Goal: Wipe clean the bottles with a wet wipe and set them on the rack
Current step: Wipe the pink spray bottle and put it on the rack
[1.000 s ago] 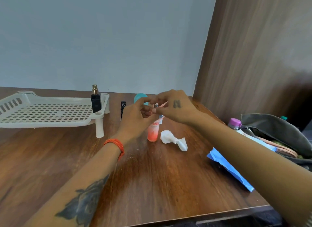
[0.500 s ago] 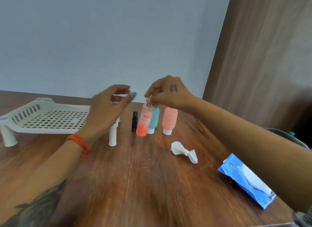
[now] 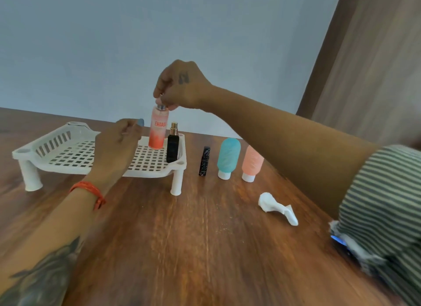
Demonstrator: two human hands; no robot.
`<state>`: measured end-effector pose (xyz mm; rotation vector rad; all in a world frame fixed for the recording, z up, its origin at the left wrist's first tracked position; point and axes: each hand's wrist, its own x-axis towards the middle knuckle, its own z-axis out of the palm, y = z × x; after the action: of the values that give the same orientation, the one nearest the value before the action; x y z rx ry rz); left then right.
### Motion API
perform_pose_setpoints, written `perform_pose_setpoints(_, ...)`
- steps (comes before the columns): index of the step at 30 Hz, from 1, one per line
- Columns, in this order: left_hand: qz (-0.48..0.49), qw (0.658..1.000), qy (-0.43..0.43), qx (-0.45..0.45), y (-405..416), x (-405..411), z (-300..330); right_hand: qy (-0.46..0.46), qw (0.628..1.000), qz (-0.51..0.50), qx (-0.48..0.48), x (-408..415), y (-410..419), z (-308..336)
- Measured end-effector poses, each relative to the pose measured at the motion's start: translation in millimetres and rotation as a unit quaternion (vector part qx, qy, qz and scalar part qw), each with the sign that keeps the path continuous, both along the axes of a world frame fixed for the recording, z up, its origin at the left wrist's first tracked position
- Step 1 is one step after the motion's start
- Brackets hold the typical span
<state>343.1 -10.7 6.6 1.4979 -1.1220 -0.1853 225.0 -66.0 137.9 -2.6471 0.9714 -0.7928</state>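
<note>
My right hand (image 3: 180,87) pinches the top of an orange-pink spray bottle (image 3: 157,129) and holds it upright over the right end of the white slotted rack (image 3: 57,144); its base is at the rack's grid, contact unclear. A black perfume bottle (image 3: 172,145) stands on the rack beside it. My left hand (image 3: 116,146) hovers over the rack with loosely curled fingers, holding nothing. On the table right of the rack stand a small black tube (image 3: 204,161), a teal bottle (image 3: 228,157) and a peach bottle (image 3: 251,163), both cap down. A crumpled white wipe (image 3: 278,207) lies nearer me.
The rack stands on short white legs on a brown wooden table (image 3: 193,237). A blue wipe packet (image 3: 341,243) shows at the right edge under my striped sleeve. A wooden panel (image 3: 376,66) rises at the right, a pale wall behind.
My right hand has lifted the orange-pink bottle from beside the other bottles and carried it left over the rack. My left hand let go of it and moved down over the rack.
</note>
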Motion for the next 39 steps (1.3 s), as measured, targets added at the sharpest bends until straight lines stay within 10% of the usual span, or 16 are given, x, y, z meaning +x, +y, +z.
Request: perform_pose_setpoints(39, 0.05, 0.998, -0.023, 0.027, 1, 4, 1, 0.064, 0.997, -0.04, 0.019, 36, -27, -29)
